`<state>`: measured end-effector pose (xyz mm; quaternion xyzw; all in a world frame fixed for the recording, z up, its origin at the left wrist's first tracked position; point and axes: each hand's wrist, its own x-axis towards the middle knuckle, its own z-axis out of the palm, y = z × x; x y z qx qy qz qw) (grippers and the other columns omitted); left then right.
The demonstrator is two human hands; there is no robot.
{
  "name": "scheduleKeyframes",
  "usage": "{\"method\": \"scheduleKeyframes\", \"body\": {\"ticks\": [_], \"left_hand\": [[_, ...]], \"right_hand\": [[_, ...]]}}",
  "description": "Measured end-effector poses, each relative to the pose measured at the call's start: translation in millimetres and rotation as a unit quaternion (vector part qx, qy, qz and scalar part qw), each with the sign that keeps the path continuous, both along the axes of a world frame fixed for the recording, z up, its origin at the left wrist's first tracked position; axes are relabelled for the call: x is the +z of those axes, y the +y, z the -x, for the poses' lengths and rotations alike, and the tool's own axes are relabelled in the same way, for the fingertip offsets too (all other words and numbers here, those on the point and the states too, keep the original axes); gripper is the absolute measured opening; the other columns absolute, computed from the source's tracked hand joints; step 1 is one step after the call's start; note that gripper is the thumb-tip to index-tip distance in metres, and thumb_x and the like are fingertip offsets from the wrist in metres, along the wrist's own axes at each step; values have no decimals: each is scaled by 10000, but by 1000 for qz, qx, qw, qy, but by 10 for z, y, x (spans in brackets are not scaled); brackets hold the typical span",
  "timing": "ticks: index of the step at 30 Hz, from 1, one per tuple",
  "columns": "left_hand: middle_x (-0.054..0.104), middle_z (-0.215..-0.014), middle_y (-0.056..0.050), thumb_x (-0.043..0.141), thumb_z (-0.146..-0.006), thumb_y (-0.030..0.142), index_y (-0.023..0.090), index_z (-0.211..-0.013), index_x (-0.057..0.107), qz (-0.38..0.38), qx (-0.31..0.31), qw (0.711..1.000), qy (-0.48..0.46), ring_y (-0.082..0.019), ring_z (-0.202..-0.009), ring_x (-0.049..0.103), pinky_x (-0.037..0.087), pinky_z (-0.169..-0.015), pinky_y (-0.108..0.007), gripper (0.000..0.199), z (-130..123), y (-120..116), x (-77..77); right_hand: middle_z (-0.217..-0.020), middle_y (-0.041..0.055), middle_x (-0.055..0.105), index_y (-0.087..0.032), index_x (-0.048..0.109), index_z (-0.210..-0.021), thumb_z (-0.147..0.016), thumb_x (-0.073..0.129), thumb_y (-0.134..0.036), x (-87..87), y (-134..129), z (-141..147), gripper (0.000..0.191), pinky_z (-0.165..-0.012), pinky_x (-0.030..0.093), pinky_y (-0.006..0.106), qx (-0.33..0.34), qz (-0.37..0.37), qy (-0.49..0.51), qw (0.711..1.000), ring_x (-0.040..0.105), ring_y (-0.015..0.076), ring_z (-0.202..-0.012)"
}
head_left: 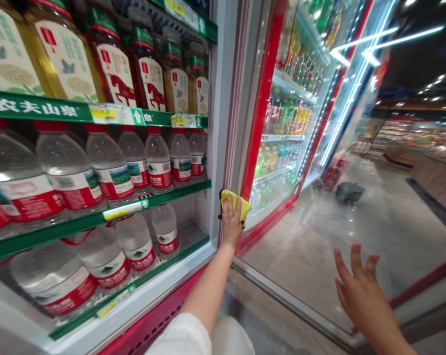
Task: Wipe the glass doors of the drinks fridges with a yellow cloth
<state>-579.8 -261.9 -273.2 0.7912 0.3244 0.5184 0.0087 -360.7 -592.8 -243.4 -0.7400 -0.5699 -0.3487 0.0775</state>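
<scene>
Near the middle of the head view, my left hand (232, 223) presses a yellow cloth (245, 206) with dark edging against the hinge side of an open glass door, beside the cooler's grey frame (223, 113). Its fingers lie over the cloth. Lower right, my right hand (365, 296) is raised with fingers apart and nothing in it. It is in front of the door's glass, close to the metal door frame (304, 306); whether it touches the glass I cannot tell.
Left of my arm, cooler shelves (163, 198) hold water bottles (159, 170) and, above, tea-coloured drink bottles (149, 74). Another red-framed cooler (257, 113) stands beyond the door. Further back, a grey object (349, 192) rests on the shiny floor (300, 236).
</scene>
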Motion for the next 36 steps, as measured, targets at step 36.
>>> {"method": "scheduleKeyframes", "body": {"ticks": [36], "left_hand": [[179, -1730, -53, 453, -666, -125, 268, -1562, 413, 104, 3, 994, -23, -278, -1588, 193, 275, -1276, -545, 978, 249, -428, -628]], "right_hand": [[-1702, 83, -204, -352, -168, -1619, -940, 554, -110, 72, 8, -191, 1020, -1083, 482, 669, 1, 6, 41, 999, 21, 537, -1518]]}}
